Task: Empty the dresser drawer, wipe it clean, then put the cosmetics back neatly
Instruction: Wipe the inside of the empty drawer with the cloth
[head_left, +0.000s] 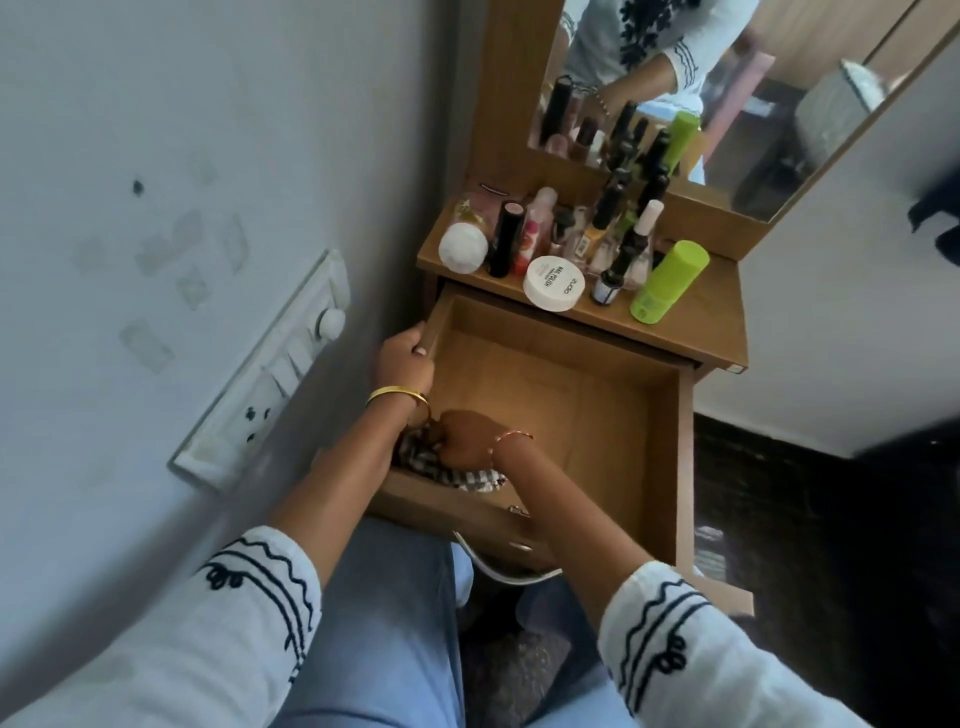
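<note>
Drawer (660, 441) is pulled out, its left wall gripped by left hand (402, 358). Checked cloth (447, 467) is pinched by right hand (467, 436) at drawer's 7 o'clock corner. Cosmetics (571, 249) are crowded on dresser surface (696, 322) at 12 o'clock.

I see a pale grey wall (156, 156) on the left with a white switch panel (270, 374) and faint tape marks. A wood-framed mirror (727, 104) stands ahead, against a white wall (841, 322). The floor (831, 545) at right is dark.
</note>
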